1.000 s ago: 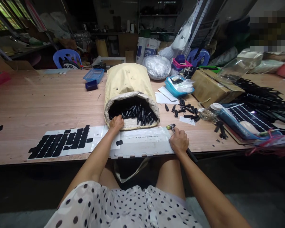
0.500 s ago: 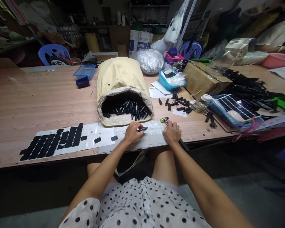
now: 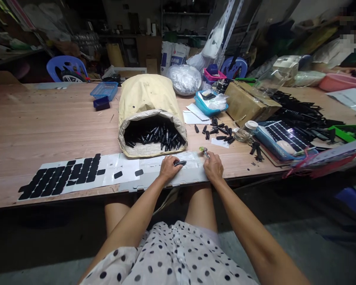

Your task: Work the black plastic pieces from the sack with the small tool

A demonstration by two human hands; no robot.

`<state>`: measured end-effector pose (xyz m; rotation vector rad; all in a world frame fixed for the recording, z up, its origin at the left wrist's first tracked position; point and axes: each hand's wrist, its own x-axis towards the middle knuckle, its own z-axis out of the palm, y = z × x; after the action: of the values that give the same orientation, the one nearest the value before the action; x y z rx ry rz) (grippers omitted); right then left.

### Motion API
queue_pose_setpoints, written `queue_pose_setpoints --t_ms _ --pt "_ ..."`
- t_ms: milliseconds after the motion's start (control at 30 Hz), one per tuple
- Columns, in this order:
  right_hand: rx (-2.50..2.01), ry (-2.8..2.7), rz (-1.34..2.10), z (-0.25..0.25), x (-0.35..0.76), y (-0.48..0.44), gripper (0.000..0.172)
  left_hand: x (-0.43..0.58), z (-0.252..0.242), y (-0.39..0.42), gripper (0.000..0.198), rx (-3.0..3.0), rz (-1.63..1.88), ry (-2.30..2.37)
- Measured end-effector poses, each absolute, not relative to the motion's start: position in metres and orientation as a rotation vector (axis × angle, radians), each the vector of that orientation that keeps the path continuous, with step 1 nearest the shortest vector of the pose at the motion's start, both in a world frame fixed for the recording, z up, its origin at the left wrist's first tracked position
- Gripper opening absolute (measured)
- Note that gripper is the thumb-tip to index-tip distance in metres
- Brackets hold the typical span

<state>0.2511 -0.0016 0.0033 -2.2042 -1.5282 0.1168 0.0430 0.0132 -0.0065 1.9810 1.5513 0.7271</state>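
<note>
Pinched in the fingers of my left hand is a small black pen-shaped part, held low over the white board at the table's front edge. My right hand is closed around a small hammer; its yellowish head points up and away from me, and most of the handle is hidden by the hand. Behind both hands, a cream sack lies with its mouth towards me, holding many similar black parts.
Rows of flat black pieces lie on white sheets at the left. Loose black parts are scattered right of the sack, near a cardboard box and a blue basket. A solar panel sits farther right. Another person works at the far right.
The hammer head has tilted slightly and the black part has shifted a little in my left fingers. My view has turned slightly to the right.
</note>
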Motion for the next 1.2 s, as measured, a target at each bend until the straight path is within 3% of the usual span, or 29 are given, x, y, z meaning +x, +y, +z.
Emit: queue_pose_setpoints --t_ms 233,400,1033,1200 --pt "-1.727 -1.66 0.357 0.002 0.228 -0.035 0.041 0.035 -0.009 0.021 0.013 1.972 0.708 1.439" --pt "-1.633 -1.705 0.294 0.006 0.212 -0.05 0.042 0.032 -0.008 0.025 0.013 1.987 0.696 1.371" --pt "-1.566 -1.765 0.267 0.0 0.207 -0.045 0.039 0.039 -0.007 0.023 0.01 1.96 0.722 1.393" --pt "-1.892 -1.613 0.098 0.008 0.244 -0.011 0.038 0.043 -0.007 0.019 0.01 1.999 0.748 1.443"
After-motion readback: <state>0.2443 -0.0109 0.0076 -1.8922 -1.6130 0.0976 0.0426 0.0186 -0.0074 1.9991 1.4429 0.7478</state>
